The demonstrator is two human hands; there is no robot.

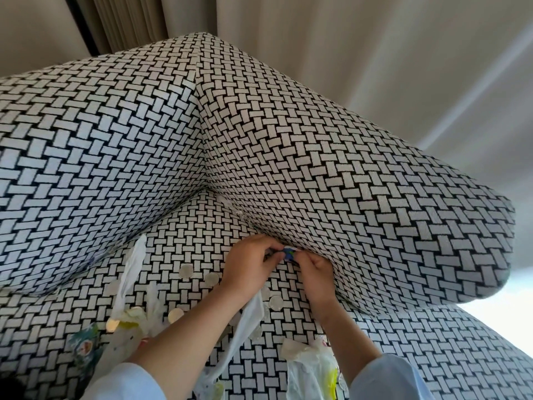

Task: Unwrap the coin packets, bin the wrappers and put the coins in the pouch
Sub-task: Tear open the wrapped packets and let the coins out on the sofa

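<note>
Both hands meet over the sofa seat near the armrest. My left hand [251, 264] and my right hand [313, 269] pinch a small blue and white coin packet [289, 253] between their fingertips. Several loose silver coins [186, 271] lie scattered on the seat cushion under and beside my forearms. A white plastic bag [129, 272] stands crumpled to the left, and another white bag with yellow print [313, 370] lies at the lower right. A strip of white wrapper [248, 321] hangs under my left wrist. I cannot tell which item is the pouch.
The seat, backrest and armrest [375, 197] of the sofa carry a black and white woven pattern. A colourful printed item [83, 347] lies at the lower left. Curtains and a pale wall stand behind the sofa.
</note>
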